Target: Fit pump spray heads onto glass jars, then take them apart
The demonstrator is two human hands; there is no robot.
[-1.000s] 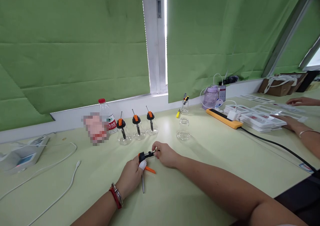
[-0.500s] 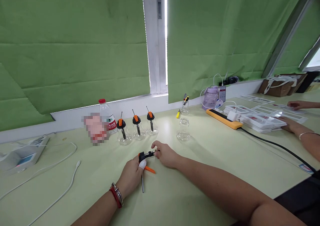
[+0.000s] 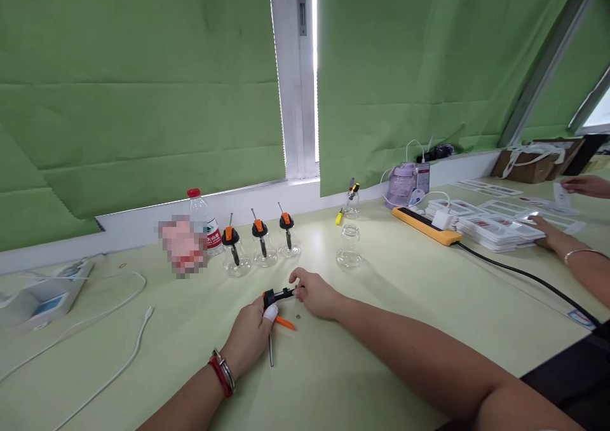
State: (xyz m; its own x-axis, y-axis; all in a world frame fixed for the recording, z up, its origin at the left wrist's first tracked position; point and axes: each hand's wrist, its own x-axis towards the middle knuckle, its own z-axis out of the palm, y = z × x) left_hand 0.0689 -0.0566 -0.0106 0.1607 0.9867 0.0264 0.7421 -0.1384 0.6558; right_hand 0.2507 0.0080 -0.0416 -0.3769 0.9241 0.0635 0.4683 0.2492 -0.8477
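Below the right hand (image 3: 318,294), pinching the mechanism (image 3: 283,294) the left hand (image 3: 250,337) grips, a speck (image 3: 298,316) has appeared.

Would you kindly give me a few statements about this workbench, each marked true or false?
1. The left hand holds a black fitting. True.
2. The right hand is well away from the black fitting. False: the right hand is at the end of the black fitting opposite the left hand.
3. Three capped jars stand in a row. True.
4. The uncapped jar lies on its side. False: the uncapped jar stands upright.
5. The plastic bottle has a red cap. True.
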